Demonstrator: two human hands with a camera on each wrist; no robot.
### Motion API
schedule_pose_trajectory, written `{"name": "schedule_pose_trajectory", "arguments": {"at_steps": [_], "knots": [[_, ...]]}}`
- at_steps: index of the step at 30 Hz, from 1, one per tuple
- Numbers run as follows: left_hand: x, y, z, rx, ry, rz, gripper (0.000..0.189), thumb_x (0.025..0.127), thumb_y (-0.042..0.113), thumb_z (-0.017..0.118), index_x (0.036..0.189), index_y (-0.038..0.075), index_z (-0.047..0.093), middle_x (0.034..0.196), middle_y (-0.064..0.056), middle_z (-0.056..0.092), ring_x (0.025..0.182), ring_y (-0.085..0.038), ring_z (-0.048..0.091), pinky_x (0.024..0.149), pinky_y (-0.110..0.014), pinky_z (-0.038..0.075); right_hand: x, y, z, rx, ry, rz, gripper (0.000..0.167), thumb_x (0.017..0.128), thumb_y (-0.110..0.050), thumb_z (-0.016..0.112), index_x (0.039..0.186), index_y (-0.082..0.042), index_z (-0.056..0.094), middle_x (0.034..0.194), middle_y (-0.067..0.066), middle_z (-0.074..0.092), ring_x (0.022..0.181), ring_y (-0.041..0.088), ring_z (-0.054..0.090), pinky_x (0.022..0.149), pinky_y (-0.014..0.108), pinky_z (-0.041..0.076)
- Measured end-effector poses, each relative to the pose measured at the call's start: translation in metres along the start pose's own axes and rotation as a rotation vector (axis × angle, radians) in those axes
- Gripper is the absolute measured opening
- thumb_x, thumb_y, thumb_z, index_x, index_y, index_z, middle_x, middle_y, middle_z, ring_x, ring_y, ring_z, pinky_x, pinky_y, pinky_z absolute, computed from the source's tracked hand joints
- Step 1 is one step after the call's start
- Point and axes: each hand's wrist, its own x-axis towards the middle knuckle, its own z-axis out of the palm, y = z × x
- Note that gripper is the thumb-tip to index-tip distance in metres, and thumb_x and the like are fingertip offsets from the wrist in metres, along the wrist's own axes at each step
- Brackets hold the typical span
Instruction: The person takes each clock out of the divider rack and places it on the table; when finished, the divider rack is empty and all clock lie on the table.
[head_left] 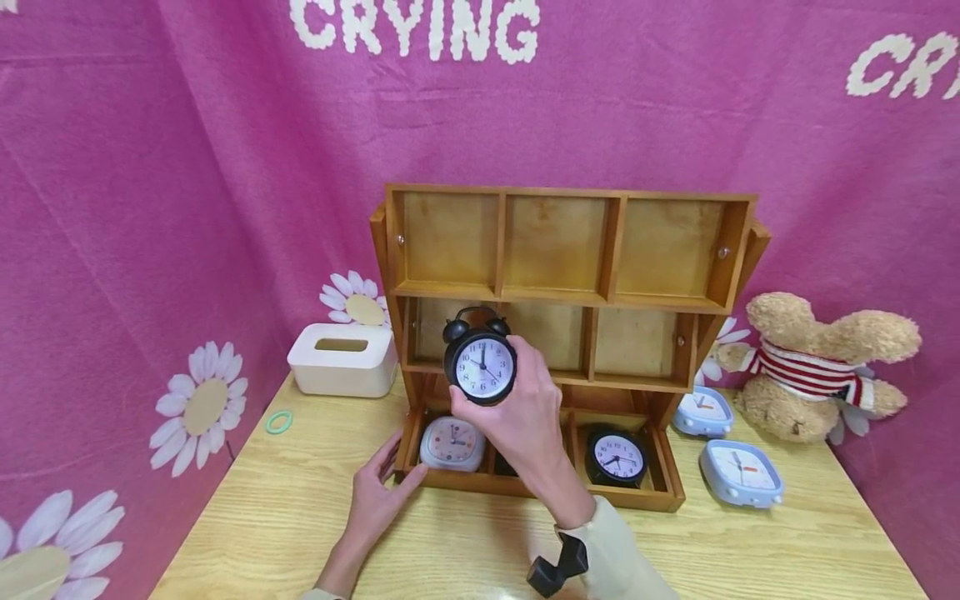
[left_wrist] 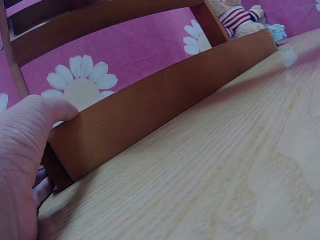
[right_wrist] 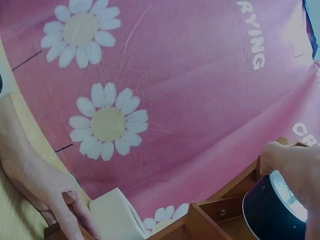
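Observation:
My right hand [head_left: 521,408] grips a black twin-bell alarm clock [head_left: 483,367] by its round body, its white dial facing me. The clock is held up in front of the middle tier of a three-tier wooden shelf [head_left: 558,192], overlapping its left compartment. At the shelf's lower left corner, my left hand [head_left: 378,492] holds the bottom tray, thumb over the front board [left_wrist: 150,110] and fingers along the side. A pale clock with a pink dial [head_left: 453,443] sits in the bottom left compartment. Another black clock [head_left: 617,457] stands bottom right. My right forearm partly hides the bottom middle compartment.
Two light blue clocks [head_left: 741,473] lie on the table right of the shelf, before a plush toy in a striped sweater [head_left: 813,367]. On the left are a white tissue box [head_left: 343,362] and a green ring [head_left: 279,422]. A pink curtain [head_left: 247,167] hangs behind.

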Motion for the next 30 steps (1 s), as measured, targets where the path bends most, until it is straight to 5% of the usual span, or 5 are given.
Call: {"name": "schedule_pose_trajectory", "arguments": {"at_steps": [7,20,30], "knots": [[0.000,0.000,0.002,0.007,0.007,0.012,0.068,0.087,0.009,0.086,0.147,-0.001,0.056,0.145,-0.021,0.061,0.130,-0.037,0.062,0.106,-0.017,0.046,-0.013,0.008,-0.020,0.020,0.015,0.070,0.085,0.067,-0.042,0.093,0.133,-0.006,0.054,0.122,0.013,0.059,0.103,0.027,0.064,0.080,0.047,0.063],[-0.002,0.000,0.002,0.031,0.010,0.031,0.069,0.087,0.009,0.085,0.147,-0.005,0.054,0.145,-0.025,0.060,0.133,-0.040,0.058,0.108,-0.017,0.044,-0.038,0.035,-0.063,-0.004,0.110,0.049,0.086,0.065,-0.032,0.092,0.137,-0.002,0.056,0.125,0.016,0.058,0.111,0.026,0.061,0.085,0.047,0.061],[-0.001,0.000,0.002,0.035,0.002,0.001,0.071,0.087,0.012,0.086,0.148,-0.003,0.054,0.147,-0.024,0.058,0.136,-0.038,0.056,0.115,-0.041,0.041,-0.051,0.065,-0.093,-0.058,0.211,0.003,0.088,0.061,-0.031,0.090,0.137,0.001,0.060,0.119,0.021,0.062,0.107,0.030,0.060,0.096,0.011,0.042]]}}
